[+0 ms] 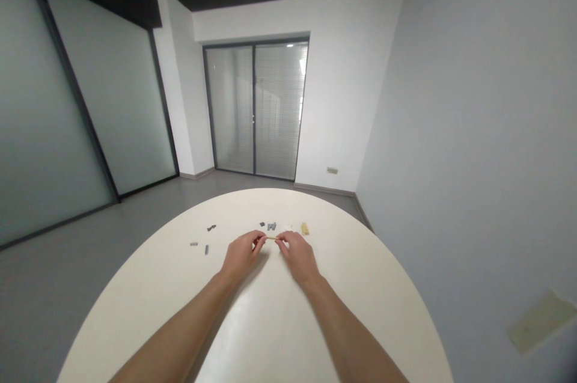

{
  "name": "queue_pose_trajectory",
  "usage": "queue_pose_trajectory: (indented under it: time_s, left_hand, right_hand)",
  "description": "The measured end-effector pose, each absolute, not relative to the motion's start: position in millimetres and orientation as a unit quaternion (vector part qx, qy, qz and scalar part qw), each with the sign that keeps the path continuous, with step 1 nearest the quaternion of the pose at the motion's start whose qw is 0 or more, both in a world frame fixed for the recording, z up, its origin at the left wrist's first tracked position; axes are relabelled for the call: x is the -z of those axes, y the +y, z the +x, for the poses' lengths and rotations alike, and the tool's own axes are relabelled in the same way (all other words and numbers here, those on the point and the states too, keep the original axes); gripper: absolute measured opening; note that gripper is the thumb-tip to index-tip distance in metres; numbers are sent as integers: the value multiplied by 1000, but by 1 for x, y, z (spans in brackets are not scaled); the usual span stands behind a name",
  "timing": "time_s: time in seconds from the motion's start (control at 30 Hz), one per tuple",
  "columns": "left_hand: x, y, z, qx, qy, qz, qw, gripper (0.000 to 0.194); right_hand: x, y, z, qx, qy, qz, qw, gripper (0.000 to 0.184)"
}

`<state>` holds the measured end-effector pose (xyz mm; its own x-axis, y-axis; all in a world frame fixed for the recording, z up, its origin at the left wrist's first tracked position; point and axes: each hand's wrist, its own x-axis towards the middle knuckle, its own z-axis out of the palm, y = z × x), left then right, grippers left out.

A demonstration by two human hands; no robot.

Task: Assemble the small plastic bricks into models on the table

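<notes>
A thin, short tan strip [271, 238] stretches between my two hands, just above the table; its exact kind is too small to make out. My left hand [242, 252] pinches its left end, and my right hand [297, 252] pinches the right end. Just beyond the fingers lie small grey pieces [271, 226] and a dark piece [262, 224]. Whitish pieces [287, 228] rest behind my right hand, partly covered by it. To the right of them is a pale yellow piece [305, 228].
On the round white table [360, 287], small dark pieces [211, 228] lie at the left, with a grey piece [193, 244] and another grey piece [207, 249] nearer. A glass door [255, 109] stands beyond the table, and a white wall [478, 130] rises at the right.
</notes>
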<state>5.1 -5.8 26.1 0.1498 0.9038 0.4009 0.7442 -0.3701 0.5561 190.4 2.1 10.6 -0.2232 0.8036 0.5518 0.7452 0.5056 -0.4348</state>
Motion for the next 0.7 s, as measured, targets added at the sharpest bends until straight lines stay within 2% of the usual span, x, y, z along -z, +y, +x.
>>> queue_pose_trajectory:
  time_s: [0.7]
  left_hand:
    - [-16,1,2,-386,540,740,105,33]
  right_hand:
    - [-11,1,191,-36,-784,-496,370,18]
